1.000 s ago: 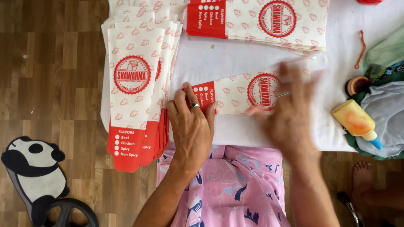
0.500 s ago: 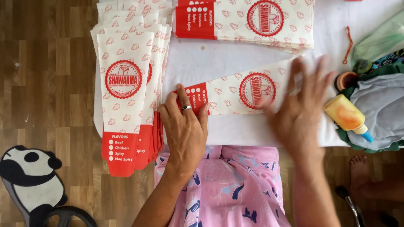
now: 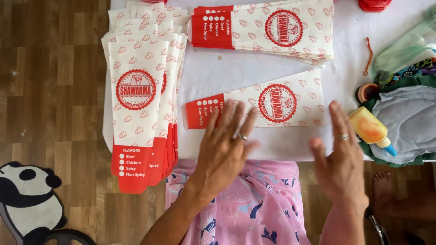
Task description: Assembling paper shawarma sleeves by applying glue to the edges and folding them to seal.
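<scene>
A fanned stack of red-and-white paper sleeves (image 3: 141, 109) lies at the left edge of the white table (image 3: 236, 72). The left hand (image 3: 225, 147) is open, palm down, fingers spread, fingertips resting on the single tapered paper sleeve (image 3: 272, 102) at the table's centre. The right hand (image 3: 340, 159) is open, palm down, fingers extended, just beside the sleeve's wide end. A yellow glue bottle (image 3: 370, 129) lies immediately right.

Both forearms are reaching up from the bottom edge. The left hand (image 3: 225, 145) is lying palm down at lower centre, fingers spread, a ring showing. The right hand (image 3: 340, 159) is hovering at lower right, open-fingered, also ringed.
</scene>
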